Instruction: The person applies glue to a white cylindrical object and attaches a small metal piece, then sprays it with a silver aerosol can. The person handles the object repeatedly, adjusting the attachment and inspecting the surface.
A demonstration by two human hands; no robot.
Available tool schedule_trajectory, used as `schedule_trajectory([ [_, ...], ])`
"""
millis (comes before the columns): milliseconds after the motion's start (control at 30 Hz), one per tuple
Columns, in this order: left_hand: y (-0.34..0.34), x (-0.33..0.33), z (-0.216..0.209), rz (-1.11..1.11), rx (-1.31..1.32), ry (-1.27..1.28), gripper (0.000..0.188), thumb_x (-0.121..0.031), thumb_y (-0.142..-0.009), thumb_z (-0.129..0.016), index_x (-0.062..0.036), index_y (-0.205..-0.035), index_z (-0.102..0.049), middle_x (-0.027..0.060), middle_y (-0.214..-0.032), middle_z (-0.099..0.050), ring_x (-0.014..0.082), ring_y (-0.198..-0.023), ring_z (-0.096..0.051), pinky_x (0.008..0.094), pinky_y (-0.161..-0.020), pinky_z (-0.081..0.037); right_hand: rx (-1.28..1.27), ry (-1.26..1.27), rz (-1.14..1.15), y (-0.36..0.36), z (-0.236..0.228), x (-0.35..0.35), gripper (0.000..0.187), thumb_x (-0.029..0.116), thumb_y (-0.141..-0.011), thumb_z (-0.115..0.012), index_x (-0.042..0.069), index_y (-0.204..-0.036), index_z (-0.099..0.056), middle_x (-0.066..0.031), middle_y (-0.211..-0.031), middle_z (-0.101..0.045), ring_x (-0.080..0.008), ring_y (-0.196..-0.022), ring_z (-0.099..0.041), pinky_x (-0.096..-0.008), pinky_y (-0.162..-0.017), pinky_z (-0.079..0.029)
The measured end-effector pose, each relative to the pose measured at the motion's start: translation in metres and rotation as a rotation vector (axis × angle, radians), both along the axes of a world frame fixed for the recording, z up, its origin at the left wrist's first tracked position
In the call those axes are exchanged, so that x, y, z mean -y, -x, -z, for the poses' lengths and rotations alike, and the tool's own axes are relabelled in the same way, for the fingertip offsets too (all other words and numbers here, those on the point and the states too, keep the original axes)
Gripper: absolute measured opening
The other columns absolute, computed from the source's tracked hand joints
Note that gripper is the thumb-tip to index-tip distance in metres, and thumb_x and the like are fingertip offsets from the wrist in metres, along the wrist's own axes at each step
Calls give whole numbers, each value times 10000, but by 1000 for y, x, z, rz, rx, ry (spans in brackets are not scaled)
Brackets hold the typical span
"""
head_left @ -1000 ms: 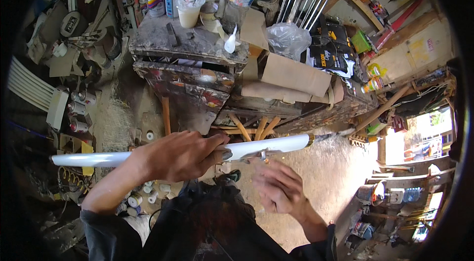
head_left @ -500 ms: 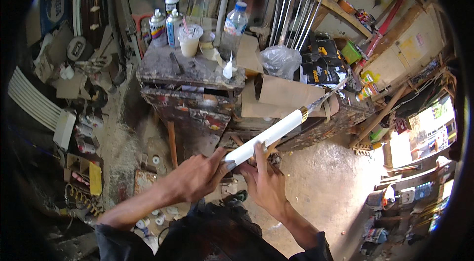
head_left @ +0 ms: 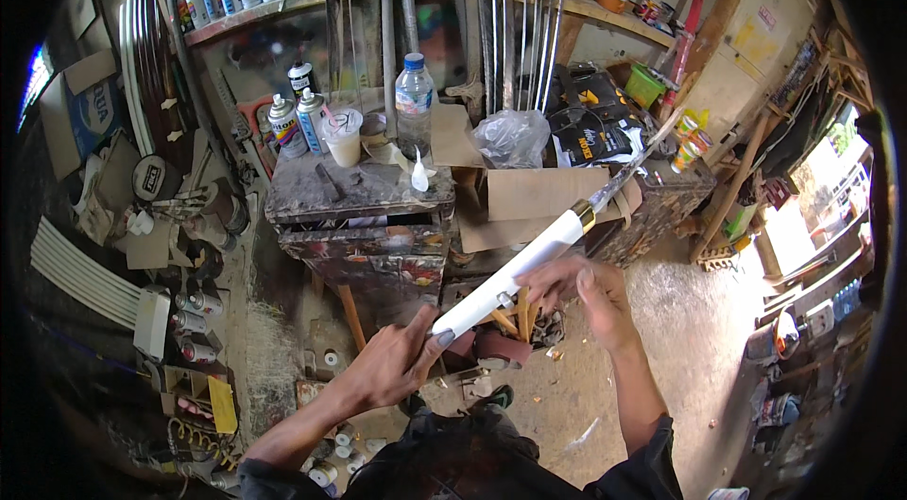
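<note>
A long white rod with a gold band and a thin silvery tip slants from lower left up to the right, over the floor in front of me. My left hand grips its lower end, thumb laid along the shaft. Next to the rod's middle is my right hand, blurred, fingers spread and touching or just off the rod. Behind the rod stands a paint-stained small table.
Spray cans, a plastic cup and a water bottle stand on the table. Cardboard and a plastic bag lie to its right. Metal rods lean on the back wall. Cans and clutter fill the floor at left.
The rod has swung from level to steeply slanted, tip up to the right. My view has tilted up. My right hand has risen along the shaft and spread its fingers.
</note>
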State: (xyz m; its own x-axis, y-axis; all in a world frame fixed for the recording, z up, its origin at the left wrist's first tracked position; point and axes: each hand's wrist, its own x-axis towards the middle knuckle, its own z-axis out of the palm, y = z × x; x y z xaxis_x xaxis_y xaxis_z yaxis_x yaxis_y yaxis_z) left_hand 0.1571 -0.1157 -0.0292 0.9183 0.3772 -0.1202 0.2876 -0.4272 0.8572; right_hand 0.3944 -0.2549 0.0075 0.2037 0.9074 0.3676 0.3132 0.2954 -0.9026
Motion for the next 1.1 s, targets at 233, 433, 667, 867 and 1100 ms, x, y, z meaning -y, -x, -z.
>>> schedule_trajectory([
  [233,-24,7,9,-83,173,43,374,-326,-1020,-403,-1,-1205,-425,231,-722,-614,447,-709,-644,476,-625,-496,314,44,402,35,-19,13,345,224,-977,-521,52,-1267,-594,-124,-690,-669,-152,-583,-638,-306,-584,-522],
  [433,-42,26,-23,-115,301,147,290,-265,-1020,-392,-3,-1142,-415,87,-661,-578,173,-561,-585,335,-540,-468,842,-202,381,29,14,-9,448,258,-936,-570,111,-1357,-532,-110,-911,-712,-237,-637,-674,-321,-628,-531],
  [667,-27,39,-65,-160,359,0,316,-244,-1023,-391,19,-1197,-382,168,-677,-614,328,-575,-632,409,-551,-476,491,-318,458,14,11,30,374,228,-906,-592,48,-1233,-606,-99,-864,-693,-254,-716,-674,-325,-598,-521],
  [867,-38,48,-70,-179,273,-34,301,-235,-1016,-417,8,-1189,-386,153,-653,-648,400,-638,-657,461,-589,-494,751,-307,495,25,2,-7,410,241,-875,-622,75,-1250,-635,-78,-727,-667,-247,-552,-620,-300,-556,-512],
  [1100,-31,32,-65,-218,188,-45,303,-269,-1029,-402,21,-1102,-351,195,-655,-639,436,-614,-638,481,-525,-479,264,-218,406,-12,12,-8,546,447,-986,-452,-6,-1264,-574,-90,-632,-618,-178,-525,-588,-329,-554,-507],
])
